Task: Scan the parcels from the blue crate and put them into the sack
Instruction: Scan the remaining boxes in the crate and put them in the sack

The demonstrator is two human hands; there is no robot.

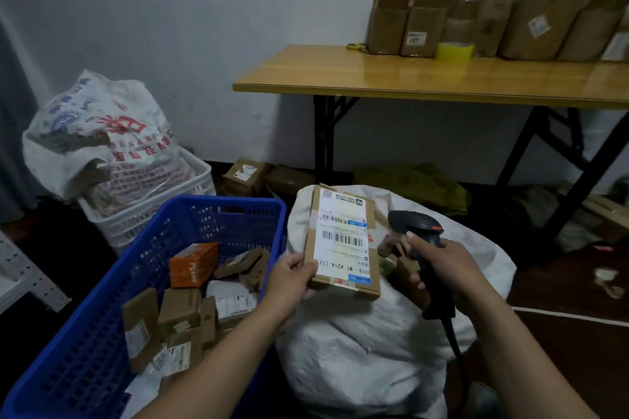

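My left hand [294, 277] grips the near left corner of a flat cardboard parcel [343, 241] whose white barcode label faces up. It is held above the white sack [374, 343]. My right hand [442, 265] holds a black handheld barcode scanner [417, 226], its head just right of the parcel and turned towards the label. The blue crate [102, 333] stands at my left with several small cardboard parcels and an orange box [193, 264] inside. A few brown parcels show in the sack's open mouth, behind the scanner.
A white crate [143, 218] with a printed sack [102, 136] stands behind the blue crate. A wooden folding table [425, 75] at the right carries cardboard boxes and yellow tape [454, 51]. Boxes and bags lie on the floor under it.
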